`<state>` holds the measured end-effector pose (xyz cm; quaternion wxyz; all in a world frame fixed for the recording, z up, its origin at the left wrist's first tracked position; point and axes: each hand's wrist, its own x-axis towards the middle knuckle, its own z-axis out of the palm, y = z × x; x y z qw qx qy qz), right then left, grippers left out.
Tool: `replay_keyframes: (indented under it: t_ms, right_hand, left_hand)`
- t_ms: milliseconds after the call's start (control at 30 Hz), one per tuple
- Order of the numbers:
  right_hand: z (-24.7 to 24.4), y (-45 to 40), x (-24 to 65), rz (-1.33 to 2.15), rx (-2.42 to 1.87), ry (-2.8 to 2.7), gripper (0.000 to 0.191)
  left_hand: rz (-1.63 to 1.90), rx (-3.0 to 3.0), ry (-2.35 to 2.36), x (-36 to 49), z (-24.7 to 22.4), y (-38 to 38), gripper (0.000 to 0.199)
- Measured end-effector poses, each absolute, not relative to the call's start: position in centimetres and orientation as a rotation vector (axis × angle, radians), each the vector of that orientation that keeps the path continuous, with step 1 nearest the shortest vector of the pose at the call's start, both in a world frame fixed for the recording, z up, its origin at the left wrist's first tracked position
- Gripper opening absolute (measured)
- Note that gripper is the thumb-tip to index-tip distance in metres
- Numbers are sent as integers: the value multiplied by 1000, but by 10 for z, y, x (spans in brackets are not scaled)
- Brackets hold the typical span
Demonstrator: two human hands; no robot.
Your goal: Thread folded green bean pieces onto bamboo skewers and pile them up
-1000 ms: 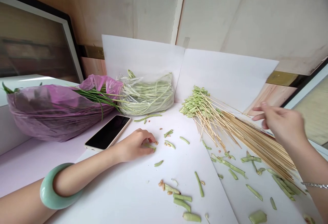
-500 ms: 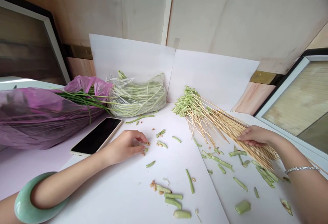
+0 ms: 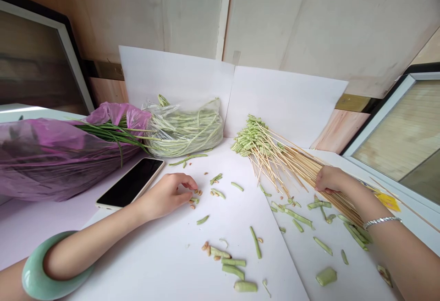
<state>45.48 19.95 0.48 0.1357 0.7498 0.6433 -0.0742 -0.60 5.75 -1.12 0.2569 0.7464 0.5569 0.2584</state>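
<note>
Okay: left hand [image 3: 167, 195] curled down at small green bean bits [image 3: 194, 200], fingertips touching or just above them, possibly pinching, hard to tell from here. Right hand [image 3: 332, 179] clasps loose bamboo skewers [image 3: 302, 168]; skewered beans [image 3: 249, 136] lie just beyond it. Phone [image 3: 130, 183] sits just left of the left hand, bagged long beans [image 3: 182, 131] beyond, on the white-papered surface [image 3: 165, 255].
</note>
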Motion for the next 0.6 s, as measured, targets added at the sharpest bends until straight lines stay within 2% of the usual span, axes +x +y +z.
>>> replay_keyframes:
  t_ms: [333,600]
  right_hand:
    - [-1,204,454,-379,2179,1736,21]
    - [-2,212,459,-387,2281,1777,22]
  left_hand:
    - [659,2072,1535,-5,-9,56,23]
    - [632,2132,1799,-14,-14,59,37]
